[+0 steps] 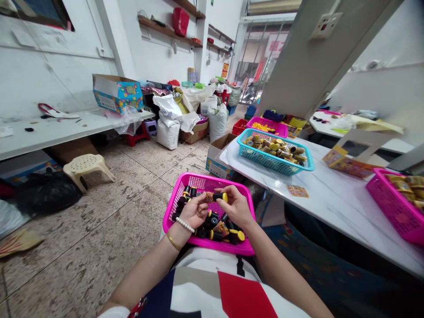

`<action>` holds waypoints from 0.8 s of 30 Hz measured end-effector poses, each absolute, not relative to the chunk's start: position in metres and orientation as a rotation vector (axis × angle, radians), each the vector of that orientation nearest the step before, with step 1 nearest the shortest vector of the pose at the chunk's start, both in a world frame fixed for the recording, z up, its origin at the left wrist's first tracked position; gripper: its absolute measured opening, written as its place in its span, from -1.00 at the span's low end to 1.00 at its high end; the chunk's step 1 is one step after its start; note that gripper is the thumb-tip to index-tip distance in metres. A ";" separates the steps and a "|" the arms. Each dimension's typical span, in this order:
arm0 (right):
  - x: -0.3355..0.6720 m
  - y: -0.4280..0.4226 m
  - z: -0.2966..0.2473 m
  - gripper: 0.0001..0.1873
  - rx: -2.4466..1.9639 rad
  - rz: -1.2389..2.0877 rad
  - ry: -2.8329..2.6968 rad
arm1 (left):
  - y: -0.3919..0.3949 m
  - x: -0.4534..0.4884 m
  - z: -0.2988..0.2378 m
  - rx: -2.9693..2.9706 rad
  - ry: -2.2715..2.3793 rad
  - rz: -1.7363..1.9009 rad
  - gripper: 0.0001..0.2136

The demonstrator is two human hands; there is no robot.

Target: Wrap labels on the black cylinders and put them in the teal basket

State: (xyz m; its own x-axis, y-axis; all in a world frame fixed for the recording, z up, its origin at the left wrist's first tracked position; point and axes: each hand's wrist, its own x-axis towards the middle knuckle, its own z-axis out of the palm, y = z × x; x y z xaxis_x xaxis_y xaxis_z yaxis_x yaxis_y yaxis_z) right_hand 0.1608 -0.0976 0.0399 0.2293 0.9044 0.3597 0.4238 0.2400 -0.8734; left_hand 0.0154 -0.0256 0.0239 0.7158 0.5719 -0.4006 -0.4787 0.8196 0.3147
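Note:
Over a pink plastic basket (249,194) on my lap, my two hands meet. My right hand (237,207) pinches a small black cylinder with a yellow cap (218,197), held roughly level. The fingers of my left hand (194,211) are closed on a small printed sticker (209,197) at the cylinder's left end. Whether the sticker touches the cylinder, I cannot tell. Beneath my hands, the basket contains several loose black cylinders (214,220) with yellow parts and a printed sticker sheet (221,228).
On the white table (318,194) at right stand a turquoise basket (265,162) of labelled cylinders and a pink basket (387,207). A sticker sheet (297,191) lies between them. A cardboard box (218,154) stands beside the table. A cream stool (86,165) is on the floor at left.

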 end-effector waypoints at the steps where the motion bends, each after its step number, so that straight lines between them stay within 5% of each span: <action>1: 0.162 -0.099 0.042 -0.80 -1.396 0.501 -1.421 | -0.026 0.016 0.023 0.203 0.501 0.586 -0.82; 7: 0.171 -0.104 0.051 -0.76 -1.495 0.234 -1.579 | -0.026 0.014 0.022 0.277 0.490 0.590 -0.92; 16: 0.175 -0.095 0.050 -0.75 -1.142 0.885 -1.100 | -0.023 0.014 0.026 0.245 0.494 0.571 -0.88; 24: 0.169 -0.092 0.040 -0.71 -1.293 0.884 -1.151 | -0.023 0.012 0.026 0.280 0.505 0.590 -0.85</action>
State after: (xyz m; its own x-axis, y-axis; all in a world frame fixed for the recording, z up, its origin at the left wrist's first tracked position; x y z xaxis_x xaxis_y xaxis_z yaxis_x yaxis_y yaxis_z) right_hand 0.1689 -0.0915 0.0404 0.2398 0.9609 0.1388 0.1142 0.1140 -0.9869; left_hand 0.0123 -0.0234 0.0259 0.7150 0.5923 -0.3714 -0.4587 0.7984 0.3902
